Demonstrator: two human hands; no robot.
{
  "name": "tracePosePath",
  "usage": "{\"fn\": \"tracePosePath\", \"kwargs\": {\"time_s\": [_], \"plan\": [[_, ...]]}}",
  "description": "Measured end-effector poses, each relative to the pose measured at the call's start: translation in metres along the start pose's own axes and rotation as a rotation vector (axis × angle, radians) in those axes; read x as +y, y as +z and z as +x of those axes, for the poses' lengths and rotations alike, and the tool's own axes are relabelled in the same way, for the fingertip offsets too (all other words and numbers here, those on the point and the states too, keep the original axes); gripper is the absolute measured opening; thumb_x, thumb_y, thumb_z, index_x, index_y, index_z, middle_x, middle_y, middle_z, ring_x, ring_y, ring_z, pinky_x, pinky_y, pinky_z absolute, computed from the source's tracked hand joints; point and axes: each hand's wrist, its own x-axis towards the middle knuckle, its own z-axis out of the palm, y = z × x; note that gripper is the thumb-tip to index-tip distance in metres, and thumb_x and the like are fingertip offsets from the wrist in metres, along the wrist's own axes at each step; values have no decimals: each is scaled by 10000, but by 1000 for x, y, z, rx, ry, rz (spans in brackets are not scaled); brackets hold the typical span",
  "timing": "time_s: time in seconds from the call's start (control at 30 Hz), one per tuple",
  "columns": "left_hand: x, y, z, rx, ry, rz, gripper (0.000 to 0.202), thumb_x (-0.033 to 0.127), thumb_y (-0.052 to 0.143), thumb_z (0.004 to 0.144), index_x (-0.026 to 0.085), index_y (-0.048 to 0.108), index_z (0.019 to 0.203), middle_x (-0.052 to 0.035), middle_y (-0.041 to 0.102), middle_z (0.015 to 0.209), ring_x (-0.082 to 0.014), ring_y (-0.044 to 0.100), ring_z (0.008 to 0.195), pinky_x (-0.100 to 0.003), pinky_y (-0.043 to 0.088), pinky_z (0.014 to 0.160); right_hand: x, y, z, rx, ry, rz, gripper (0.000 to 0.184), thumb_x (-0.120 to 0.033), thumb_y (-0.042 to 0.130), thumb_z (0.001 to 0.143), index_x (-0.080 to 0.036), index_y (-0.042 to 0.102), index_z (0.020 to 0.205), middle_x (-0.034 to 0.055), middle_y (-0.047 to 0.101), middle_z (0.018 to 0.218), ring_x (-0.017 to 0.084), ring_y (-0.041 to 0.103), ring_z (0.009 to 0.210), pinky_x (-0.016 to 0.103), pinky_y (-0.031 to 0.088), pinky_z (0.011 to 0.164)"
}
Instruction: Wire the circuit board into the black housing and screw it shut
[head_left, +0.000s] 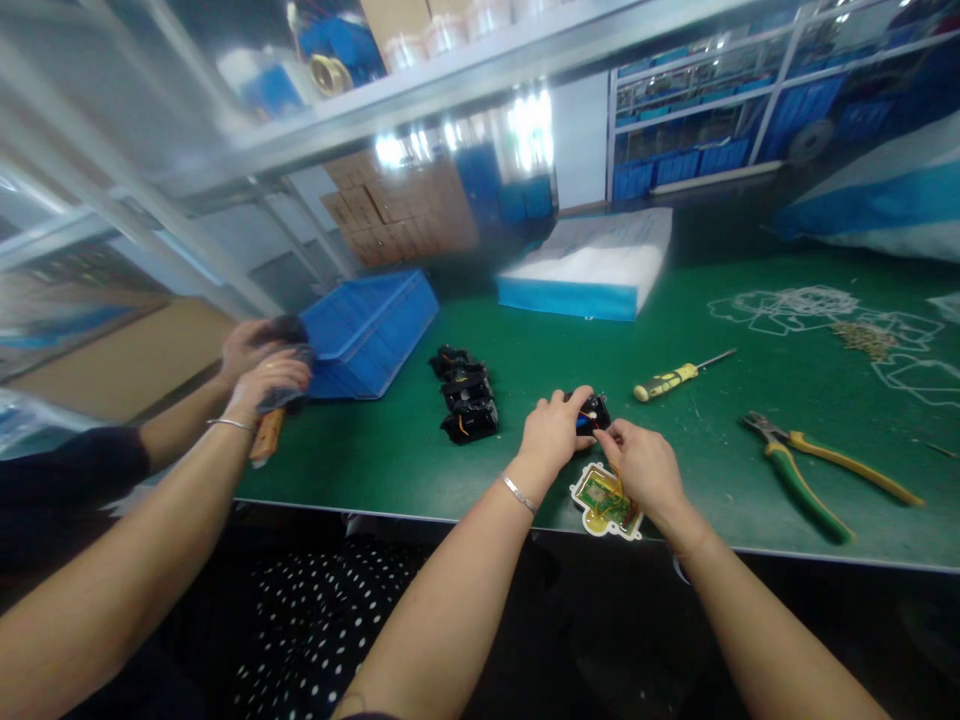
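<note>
My left hand (553, 432) is closed around a small black plastic housing (598, 410) that has something blue and thin wires inside. Close beside it, my right hand (643, 462) pinches at the wires by the housing's near edge. Below the hands, a green circuit board (606, 497) in a white-rimmed, yellowish holder lies at the table's front edge, with yellow wires running up toward my right fingers. Left of my hands stands a row of several black housings (465, 395). A yellow-and-black screwdriver (667, 382) and yellow-green pliers (806, 470) lie to the right.
A co-worker's hands (274, 370), blurred, hold a dark object at the left, near a blue bin (367, 330). A white-and-blue package (589, 270) lies farther back. White wire loops (795, 305) and small brass-coloured parts (866, 340) are at the right. A shelf (420, 90) overhangs the green table (540, 350).
</note>
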Motion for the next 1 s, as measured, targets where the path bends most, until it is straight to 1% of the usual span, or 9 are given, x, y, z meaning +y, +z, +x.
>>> {"fn": "tracePosePath", "kwargs": {"time_s": [0.2,0.37,0.53,0.6,0.67,0.8,0.83,0.9,1.0], "plan": [[-2,1,2,-25,5,5,720,462,710,690,376,318,1288,-34,513,1087,-225,565,914,-299,454,768,1,5,-13,69,26,50,296,-408,455,924,-214,580,738,10,630,614,158,549,540,261,247,519],[-1,2,3,-36,9,13,721,455,714,679,380,317,1277,-30,520,1080,-228,576,899,-300,452,746,-5,5,-20,120,-61,-90,316,-394,433,939,-196,555,724,24,618,630,156,533,544,270,213,520],[1,0,4,-61,-18,-7,756,474,734,649,373,330,1280,-33,528,1092,-229,588,911,-291,454,759,-5,5,-24,119,-122,-129,316,-383,407,950,-189,552,746,31,603,636,157,529,549,273,220,529],[1,0,5,-61,-27,-18,764,468,741,637,372,334,1276,-32,533,1088,-234,592,911,-298,457,760,-3,4,-24,122,-124,-100,323,-389,413,947,-188,552,736,30,601,633,154,528,548,271,229,531],[0,0,5,-54,-24,-32,749,454,735,637,373,338,1267,-27,540,1069,-234,599,896,-298,462,742,0,3,-23,147,-95,-22,325,-401,430,941,-190,556,728,22,602,630,149,528,548,264,246,534],[-1,0,4,-43,-11,-80,715,449,707,654,368,335,1258,-17,558,1029,-223,611,869,-285,465,718,6,2,-25,249,89,195,349,-442,453,929,-195,562,707,-5,577,580,133,518,524,243,278,532],[0,0,4,-45,-9,-85,714,457,705,652,367,336,1257,-16,560,1026,-223,613,868,-284,467,718,5,3,-27,265,113,220,352,-446,453,928,-195,564,706,-8,569,570,132,512,519,243,280,531],[1,0,4,-49,-12,-82,712,479,698,655,363,337,1257,-21,562,1030,-226,615,869,-288,469,717,1,4,-33,277,94,221,345,-439,456,927,-193,573,715,-5,562,566,134,503,517,248,280,535],[3,0,5,-55,-39,-63,705,475,689,671,352,331,1266,-37,562,1038,-231,618,872,-299,470,722,-11,5,-40,250,-15,196,318,-419,468,922,-189,583,733,15,588,617,139,509,545,259,279,552]]}}
